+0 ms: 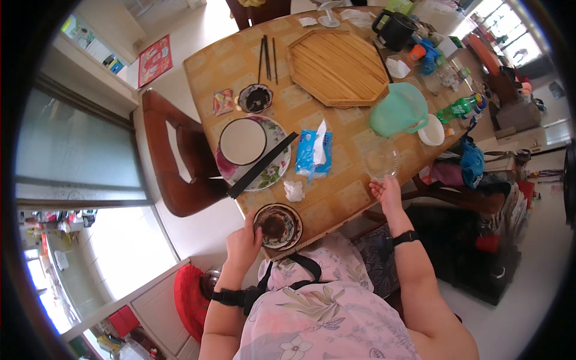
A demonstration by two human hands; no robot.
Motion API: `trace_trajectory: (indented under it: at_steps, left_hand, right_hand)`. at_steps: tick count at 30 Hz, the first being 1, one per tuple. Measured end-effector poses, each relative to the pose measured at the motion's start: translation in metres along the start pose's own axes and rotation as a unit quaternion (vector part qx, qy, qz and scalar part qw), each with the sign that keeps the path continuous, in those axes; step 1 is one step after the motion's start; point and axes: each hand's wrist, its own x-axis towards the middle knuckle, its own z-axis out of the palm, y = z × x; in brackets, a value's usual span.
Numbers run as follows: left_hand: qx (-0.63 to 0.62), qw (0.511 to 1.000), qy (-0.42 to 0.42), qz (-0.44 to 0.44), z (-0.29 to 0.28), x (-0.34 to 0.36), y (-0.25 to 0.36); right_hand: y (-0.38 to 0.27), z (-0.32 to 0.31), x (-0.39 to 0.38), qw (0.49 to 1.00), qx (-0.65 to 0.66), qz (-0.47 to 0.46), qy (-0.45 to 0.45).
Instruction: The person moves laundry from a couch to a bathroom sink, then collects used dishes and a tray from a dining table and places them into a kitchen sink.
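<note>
At the near left corner of the table my left hand (243, 245) grips the rim of a stack of patterned bowls (277, 227), thumb on the inner side. Dark brown residue coats the inside of the top bowl. Off to the right, my right hand (387, 193) has its fingers curled at the near edge of a clear plastic bowl (380, 159), pinching its rim. Between the hands lie a crumpled tissue (294, 191) and a blue tissue pack (313, 153) with one tissue pulled up.
Left of the tissue pack, a white bowl (243, 141) and a black chopstick bundle (263, 165) rest on a floral plate (277, 177). Farther back are a dark-stained bowl (255, 98), an octagonal wooden board (339, 67), a green pitcher (399, 109) and a black kettle (393, 30). A wooden chair (171, 156) stands left.
</note>
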Motion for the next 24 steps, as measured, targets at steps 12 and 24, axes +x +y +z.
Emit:
trace_trajectory:
  at_steps: [12, 24]
  left_hand:
    - [0.024, 0.999, -0.031, -0.022, 0.004, 0.003, -0.01]
    - [-0.417, 0.9, -0.082, -0.096, 0.043, -0.005, -0.024]
  right_hand:
    - [0.002, -0.014, 0.001, 0.994, -0.106, -0.034, 0.005]
    - [0.033, -0.011, -0.086, 0.964, -0.189, 0.011, -0.189]
